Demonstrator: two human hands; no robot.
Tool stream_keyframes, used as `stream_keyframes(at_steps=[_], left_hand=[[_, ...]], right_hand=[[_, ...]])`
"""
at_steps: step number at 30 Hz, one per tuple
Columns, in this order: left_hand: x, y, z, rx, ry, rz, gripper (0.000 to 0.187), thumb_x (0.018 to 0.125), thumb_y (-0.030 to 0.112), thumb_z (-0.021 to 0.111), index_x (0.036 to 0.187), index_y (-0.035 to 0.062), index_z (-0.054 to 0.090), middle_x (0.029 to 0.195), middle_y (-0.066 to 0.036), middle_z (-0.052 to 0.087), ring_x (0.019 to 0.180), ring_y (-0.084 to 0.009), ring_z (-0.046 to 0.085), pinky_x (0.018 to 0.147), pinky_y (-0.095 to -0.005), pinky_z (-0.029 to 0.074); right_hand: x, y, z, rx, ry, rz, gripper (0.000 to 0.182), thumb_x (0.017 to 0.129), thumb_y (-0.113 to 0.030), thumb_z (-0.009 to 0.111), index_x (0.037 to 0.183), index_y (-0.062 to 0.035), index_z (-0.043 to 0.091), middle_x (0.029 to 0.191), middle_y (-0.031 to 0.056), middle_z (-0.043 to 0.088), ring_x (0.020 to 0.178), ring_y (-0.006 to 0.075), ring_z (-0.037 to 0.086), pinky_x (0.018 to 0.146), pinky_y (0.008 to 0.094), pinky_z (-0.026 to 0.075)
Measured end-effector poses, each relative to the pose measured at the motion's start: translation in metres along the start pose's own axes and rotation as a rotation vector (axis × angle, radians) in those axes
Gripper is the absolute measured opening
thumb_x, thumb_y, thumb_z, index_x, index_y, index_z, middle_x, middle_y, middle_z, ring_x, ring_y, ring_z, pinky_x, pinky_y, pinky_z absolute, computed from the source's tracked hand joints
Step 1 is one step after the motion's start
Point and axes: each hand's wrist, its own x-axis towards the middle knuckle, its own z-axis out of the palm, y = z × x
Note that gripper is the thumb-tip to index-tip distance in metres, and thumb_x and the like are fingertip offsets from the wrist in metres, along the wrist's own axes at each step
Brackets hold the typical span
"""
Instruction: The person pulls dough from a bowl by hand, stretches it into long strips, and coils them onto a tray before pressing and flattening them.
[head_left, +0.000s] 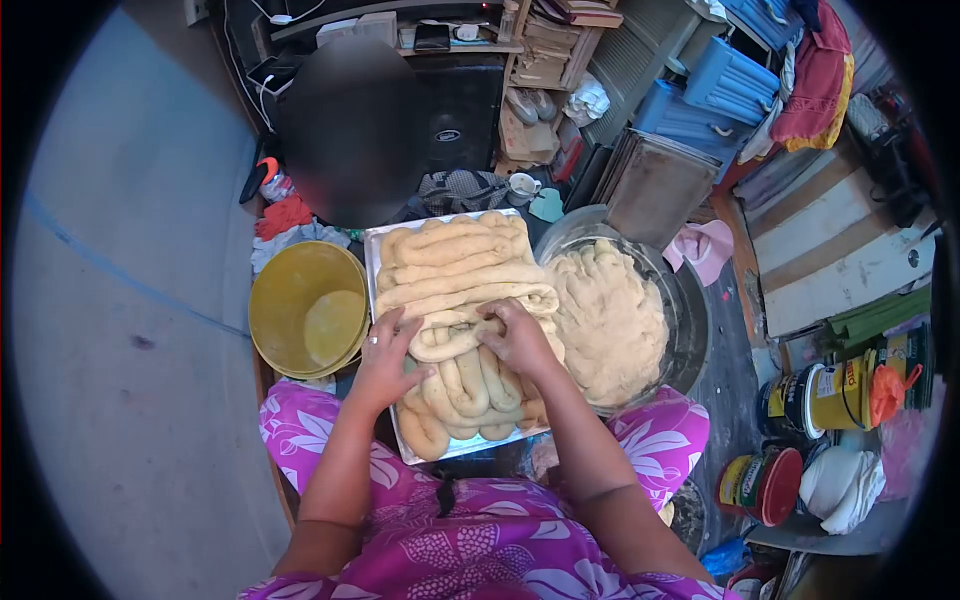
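Long, thick dough ropes (pixel 450 270) lie side by side and piled on a white-rimmed tray (pixel 373 262) in front of me. Across the middle of the pile, one looped dough rope (pixel 437 350) rests on the others. My left hand (pixel 385 362), a ring on one finger, lies against the loop's left end with its fingers apart. Bent over the loop's right side, the fingers of my right hand (pixel 520 342) pinch the dough rope. A large mass of dough (pixel 610 320) fills much of the wide metal basin (pixel 690 335) to the right of the tray.
At the tray's left stands a yellow bucket (pixel 285 300). Behind the basin leans a stack of dark flat trays (pixel 660 190). A white cup (pixel 523 186) sits beyond the tray. Several paint buckets (pixel 838 393) and blue drawers (pixel 730 85) line the right side.
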Motion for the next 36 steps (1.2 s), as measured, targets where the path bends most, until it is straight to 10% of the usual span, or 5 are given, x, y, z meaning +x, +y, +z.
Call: stream_keyframes(at_steps=[10,19,23,33,36], left_hand=[[0.005,-0.009,0.005,-0.011,0.215,-0.107,0.026,0.066,0.006,0.063,0.092,0.0033,0.057,0.128,-0.017,0.040,0.115,-0.0370,0.041,0.096,-0.0440,0.037],[0.002,0.010,0.023,0.243,-0.008,0.023,0.059,0.084,0.042,0.054,0.137,0.0214,0.038,0.148,-0.012,0.019,0.137,-0.0337,0.012,0.108,-0.0533,0.011],[0.018,-0.001,0.037,0.280,0.067,-0.046,0.050,0.090,0.033,0.047,0.138,0.0239,0.036,0.149,-0.012,0.016,0.138,-0.0332,0.008,0.107,-0.0561,0.007],[0.033,0.014,0.042,0.292,-0.017,0.010,0.064,0.086,0.043,0.050,0.141,0.0146,0.030,0.149,-0.010,0.017,0.139,-0.0305,0.009,0.109,-0.0540,0.006],[0.033,0.001,0.048,0.380,0.039,0.007,0.067,0.085,0.044,0.051,0.141,0.0140,0.029,0.150,-0.009,0.016,0.139,-0.0296,0.009,0.109,-0.0525,0.004]], right_hand=[[-0.003,0.016,0.025,0.064,0.116,-0.144,0.021,0.072,-0.009,0.068,0.092,-0.0031,0.062,0.090,0.0127,0.056,0.090,0.0283,0.055,0.080,0.0364,0.045],[-0.008,0.007,0.026,-0.482,0.060,-0.469,0.041,0.082,-0.025,0.059,0.121,-0.0146,0.051,0.125,0.0123,0.047,0.120,0.0325,0.040,0.102,0.0496,0.028],[0.014,0.021,0.035,-0.794,-0.049,-0.352,0.062,0.088,-0.043,0.045,0.143,-0.0237,0.023,0.147,0.0116,0.022,0.137,0.0296,0.017,0.109,0.0543,0.007],[0.006,0.028,0.011,-0.637,-0.165,-0.332,0.065,0.089,-0.051,0.039,0.143,-0.0176,0.023,0.149,0.0106,0.018,0.138,0.0272,0.016,0.109,0.0535,0.005],[0.002,0.042,-0.026,-0.844,-0.082,-0.034,0.064,0.092,-0.049,0.034,0.143,-0.0122,0.021,0.150,0.0131,0.014,0.138,0.0288,0.012,0.110,0.0490,0.007]])
